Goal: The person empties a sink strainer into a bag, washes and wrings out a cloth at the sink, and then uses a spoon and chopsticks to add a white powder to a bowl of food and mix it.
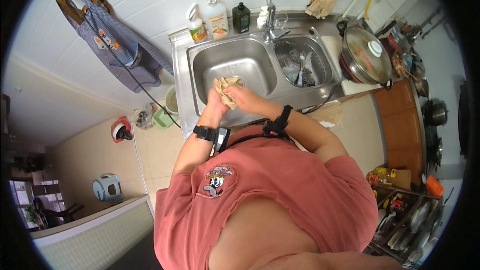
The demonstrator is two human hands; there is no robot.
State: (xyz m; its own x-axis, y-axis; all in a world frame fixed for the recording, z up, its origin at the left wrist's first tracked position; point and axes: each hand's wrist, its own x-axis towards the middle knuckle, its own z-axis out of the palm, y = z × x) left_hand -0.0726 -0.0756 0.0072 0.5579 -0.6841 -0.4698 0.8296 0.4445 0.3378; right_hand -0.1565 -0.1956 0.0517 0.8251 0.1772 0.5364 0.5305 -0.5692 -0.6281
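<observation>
A crumpled beige cloth [225, 96] is bunched between my two hands above the large left basin [240, 56] of a stainless steel double sink. My left hand [216, 101] grips the cloth's left side. From the right, my right hand [242, 96] closes on the same cloth, its thumb pressed over the top. Part of the drain [237, 80] shows just behind the cloth. The chrome faucet [270, 26] stands behind the divider between the basins. No running water can be made out.
Two white pump bottles [216, 17] and a dark green bottle [241, 18] stand behind the basin. The smaller basin holds a wire basket [318, 54] with brushes and scrubbers. A lidded pan [365, 54] sits at right. An apron [112, 41] hangs at left, a dark cable [131, 75] crossing it.
</observation>
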